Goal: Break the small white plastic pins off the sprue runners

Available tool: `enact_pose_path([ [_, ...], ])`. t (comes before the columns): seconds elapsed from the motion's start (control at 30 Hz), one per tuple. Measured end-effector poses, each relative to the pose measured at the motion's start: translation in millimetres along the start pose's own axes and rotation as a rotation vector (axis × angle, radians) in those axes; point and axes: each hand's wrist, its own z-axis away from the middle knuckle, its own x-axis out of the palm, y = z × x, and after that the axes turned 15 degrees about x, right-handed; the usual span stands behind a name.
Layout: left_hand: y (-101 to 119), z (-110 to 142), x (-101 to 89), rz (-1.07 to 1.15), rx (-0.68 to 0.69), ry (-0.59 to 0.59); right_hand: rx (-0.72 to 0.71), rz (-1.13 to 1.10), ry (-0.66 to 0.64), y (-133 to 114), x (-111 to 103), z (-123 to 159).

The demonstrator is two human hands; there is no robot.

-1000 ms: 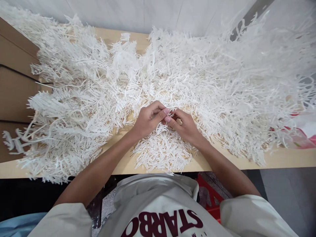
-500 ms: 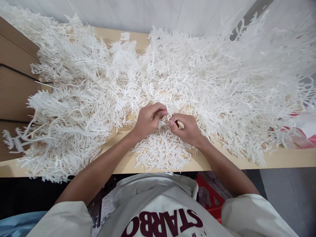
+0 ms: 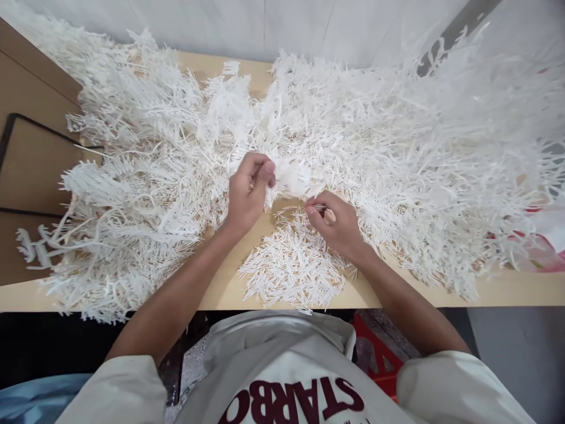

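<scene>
My left hand (image 3: 248,191) is closed, thumb pressed against the fingers, on a tuft of white branching strands (image 3: 295,178) that is blurred by motion and reaches out to the right. Lower and to the right, my right hand (image 3: 338,227) is pinched shut around a few thin white sticks, partly hidden by the fingers. Between my forearms, close to the table's front edge, a small heap of short loose white sticks (image 3: 293,265) lies just below the hands.
Large tangled piles of white strands, one on the left (image 3: 132,194) and one on the right (image 3: 397,147), cover much of the wooden table (image 3: 220,288). A cardboard box (image 3: 35,159) stands at the left edge. A pink-and-white plastic bag (image 3: 541,247) lies at the right.
My left hand has moved up and left, away from my right hand, with the white tuft. A patch of bare table now shows between them. My right hand has barely moved.
</scene>
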Motion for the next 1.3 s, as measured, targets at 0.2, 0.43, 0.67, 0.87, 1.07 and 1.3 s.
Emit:
enact_pose_path([
  [0.2,12,15,10.7,0.106,-0.021,-0.193,0.194,-0.052,0.16,4,-5,-8],
  [0.43,15,21,14.6,0.032,0.126,-0.393,0.279,-0.233,0.006,1,-3,-7],
  [0.67,11,19,15.2,-0.043,0.185,-0.357,0.258,-0.109,-0.09,10,-1,-10],
  [0.87,7,19,14.8,0.03,0.205,-0.38,0.255,-0.106,-0.072,10,-2,-11],
  [1.07,8,24,19.5,-0.12,0.347,-0.379,0.123,0.053,0.048,9,-1,-11],
  [1.3,11,26,18.6,-0.263,0.241,-0.364,0.127,-0.038,0.218,5,-1,-6],
])
